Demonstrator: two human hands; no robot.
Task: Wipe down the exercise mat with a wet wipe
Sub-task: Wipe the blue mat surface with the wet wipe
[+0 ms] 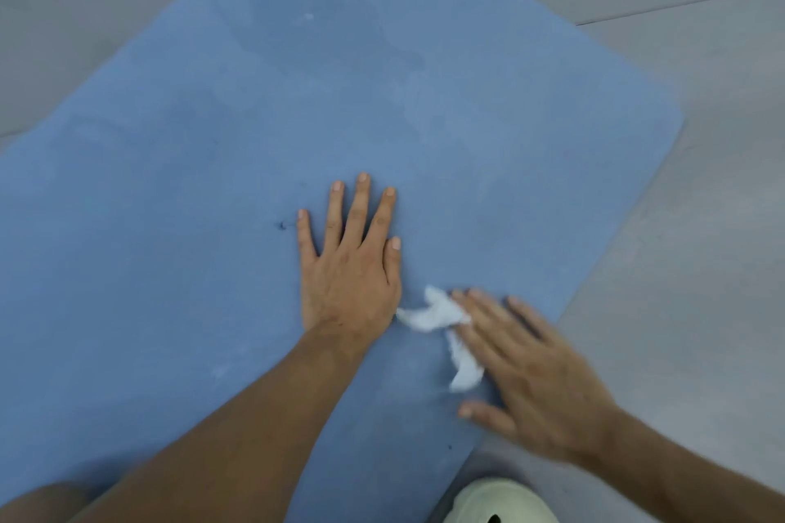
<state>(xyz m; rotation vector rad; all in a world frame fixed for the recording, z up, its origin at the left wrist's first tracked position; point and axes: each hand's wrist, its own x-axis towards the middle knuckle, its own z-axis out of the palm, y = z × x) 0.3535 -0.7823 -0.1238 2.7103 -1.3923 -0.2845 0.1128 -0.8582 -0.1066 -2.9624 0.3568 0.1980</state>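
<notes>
Pale green shoe (497, 501) on the grey floor (701, 225). The right hand (539, 378), fingers straight and slightly spread, presses a crumpled wet wipe (433, 314) onto the blue exercise mat (212, 140). The left hand (348, 268) lies splayed just beside it. The wipe looks light, limp and damp, and is best pinned under flat fingers.

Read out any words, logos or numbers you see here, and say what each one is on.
None can be read.
The blue mat is plain, with only faint smears and specks.
The white wipe under the right hand is blank.
The pale shoe shows no lettering in its visible part.
</notes>
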